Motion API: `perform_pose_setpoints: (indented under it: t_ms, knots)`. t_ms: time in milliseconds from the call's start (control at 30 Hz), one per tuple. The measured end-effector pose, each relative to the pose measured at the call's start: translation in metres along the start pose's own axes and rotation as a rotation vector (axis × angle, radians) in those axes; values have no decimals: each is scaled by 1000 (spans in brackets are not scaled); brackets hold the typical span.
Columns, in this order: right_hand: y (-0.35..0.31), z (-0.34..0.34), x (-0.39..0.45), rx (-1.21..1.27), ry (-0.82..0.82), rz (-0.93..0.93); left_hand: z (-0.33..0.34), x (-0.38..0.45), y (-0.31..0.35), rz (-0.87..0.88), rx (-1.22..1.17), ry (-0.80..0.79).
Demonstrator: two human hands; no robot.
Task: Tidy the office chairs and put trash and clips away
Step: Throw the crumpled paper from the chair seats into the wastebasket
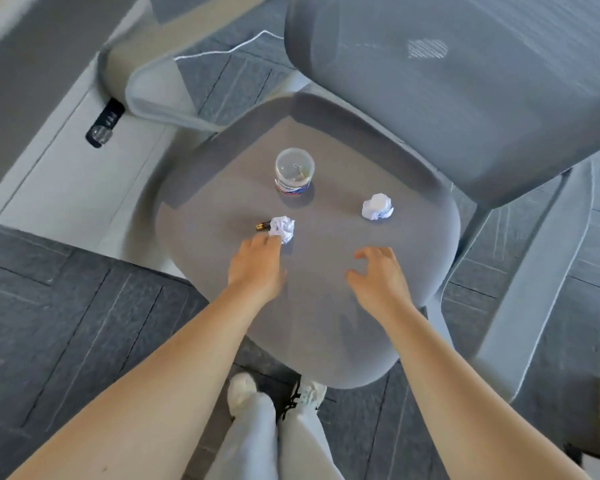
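Note:
A grey office chair seat (pixel 326 323) fills the middle of the view. On it stand a small clear jar (pixel 294 170) with a few clips inside, a crumpled paper ball (pixel 283 229) with a small dark-and-gold battery-like object (pixel 262 225) beside it, and a second paper ball (pixel 377 206) further right. My left hand (pixel 257 265) reaches over the seat, its fingertips touching the nearer paper ball; it holds nothing. My right hand (pixel 378 275) hovers above the seat with fingers spread, a short way below the second ball.
The chair's mesh backrest (pixel 465 81) rises at the upper right, an armrest (pixel 160 88) at the upper left. A white desk panel with a black control pad (pixel 105 123) stands at left. Part of another chair (pixel 541 289) is at right. My shoes (pixel 274 393) stand below the seat.

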State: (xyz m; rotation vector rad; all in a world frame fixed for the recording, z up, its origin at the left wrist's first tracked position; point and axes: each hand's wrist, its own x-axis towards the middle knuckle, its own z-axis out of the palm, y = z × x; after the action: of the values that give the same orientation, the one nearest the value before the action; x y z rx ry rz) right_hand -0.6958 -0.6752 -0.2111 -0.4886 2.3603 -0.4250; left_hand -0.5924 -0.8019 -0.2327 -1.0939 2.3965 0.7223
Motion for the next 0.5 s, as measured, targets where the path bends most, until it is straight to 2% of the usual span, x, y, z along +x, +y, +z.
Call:
perform_pose_setpoints:
  t_ms: [167,367,500]
  knots:
    - [-1,4,35,32,-7,63,5,50,6,18,46,26]
    - [-5,15,70,88,56,171,8,87,-7,155,284,-14]
    - [-6,18,94,75,185,197,5,98,-2,323,176,136]
